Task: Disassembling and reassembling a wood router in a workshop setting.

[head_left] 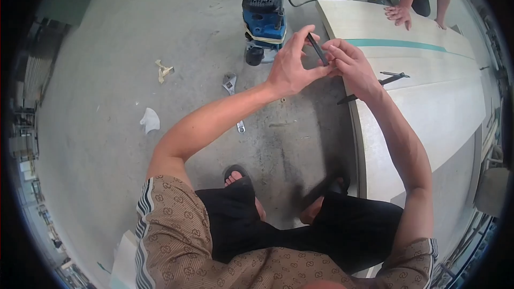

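A slim black bar (317,49) is held up in front of me, over the floor beside the pale panel. My left hand (292,67) grips it between thumb and fingers, the fingers curved around its upper end. At its lower end, my right hand (353,67) has its thumb and fingertips pinched together, touching the bar or the left thumb. Whether the right fingers hold some small part is hidden. Behind the right wrist, a black clamp-like tool (393,78) lies across the panel's edge, partly covered by that wrist.
A blue corded router (262,16) stands on the floor ahead. An adjustable wrench (229,83) lies partly under my left forearm, near a small nut (283,99). The large panel (417,118) with a green stripe fills the right. Another person's hand (399,16) rests on its far end.
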Available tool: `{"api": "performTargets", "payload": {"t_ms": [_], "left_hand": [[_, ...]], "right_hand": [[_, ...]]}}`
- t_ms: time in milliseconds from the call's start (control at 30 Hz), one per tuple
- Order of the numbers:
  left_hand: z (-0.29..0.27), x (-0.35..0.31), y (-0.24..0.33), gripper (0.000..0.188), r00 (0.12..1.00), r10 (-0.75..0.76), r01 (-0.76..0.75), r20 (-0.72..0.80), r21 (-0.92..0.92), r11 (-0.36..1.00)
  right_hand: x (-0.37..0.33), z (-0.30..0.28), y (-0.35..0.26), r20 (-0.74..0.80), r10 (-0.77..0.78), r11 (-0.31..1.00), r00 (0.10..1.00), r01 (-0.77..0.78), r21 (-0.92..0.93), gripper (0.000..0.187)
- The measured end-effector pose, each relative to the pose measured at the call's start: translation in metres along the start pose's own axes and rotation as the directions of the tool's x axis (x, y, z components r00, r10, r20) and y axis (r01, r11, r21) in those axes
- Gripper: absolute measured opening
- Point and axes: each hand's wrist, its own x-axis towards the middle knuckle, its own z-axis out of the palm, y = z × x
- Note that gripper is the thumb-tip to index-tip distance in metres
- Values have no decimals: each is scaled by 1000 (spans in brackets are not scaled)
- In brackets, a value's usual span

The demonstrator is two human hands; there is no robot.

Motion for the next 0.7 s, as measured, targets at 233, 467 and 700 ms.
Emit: {"api": "performTargets", "payload": {"t_ms": [233,467,700], "left_hand": [[-3,4,6,97,960,248,-259,-128,-78,963],[-6,12,27,105,912,375,-403,-163,-205,892],[-6,16,28,103,901,413,-435,-137,-267,860]], "right_hand": [[-7,4,-14,219,-81,976,972,33,216,11],[-10,9,-30,427,-186,938,885,31,345,8],[-14,14,-43,388,-195,937,901,54,345,23]]}}
